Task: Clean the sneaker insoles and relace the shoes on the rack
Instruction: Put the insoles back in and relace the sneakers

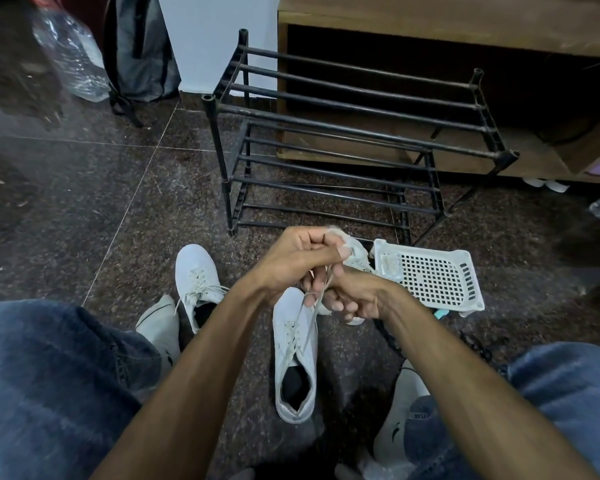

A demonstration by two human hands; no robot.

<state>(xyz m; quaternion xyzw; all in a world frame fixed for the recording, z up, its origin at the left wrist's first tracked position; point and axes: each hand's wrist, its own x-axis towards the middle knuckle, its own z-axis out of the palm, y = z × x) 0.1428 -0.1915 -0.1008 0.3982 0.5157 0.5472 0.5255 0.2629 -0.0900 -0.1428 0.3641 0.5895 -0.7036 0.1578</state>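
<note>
1. Dark speckled floor tiles point(84, 202) underfoot.
2. At six o'clock, white sneaker point(296, 355), toe pointing away.
3. Just above, left hand point(298, 261) and right hand point(352, 299), fingers curled, pinching its lace point(309, 317).
4. Second sneaker point(196, 282) at nine o'clock.
5. White basket point(430, 275) at three o'clock.
6. Black rack point(354, 133) at twelve o'clock.

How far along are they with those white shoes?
Partway. The far sneaker on the floor already looks laced. The left hand and right hand are gripping the lace of the near sneaker. The shoe rack holds no shoes yet. Insole cleaning can't be judged.
</note>
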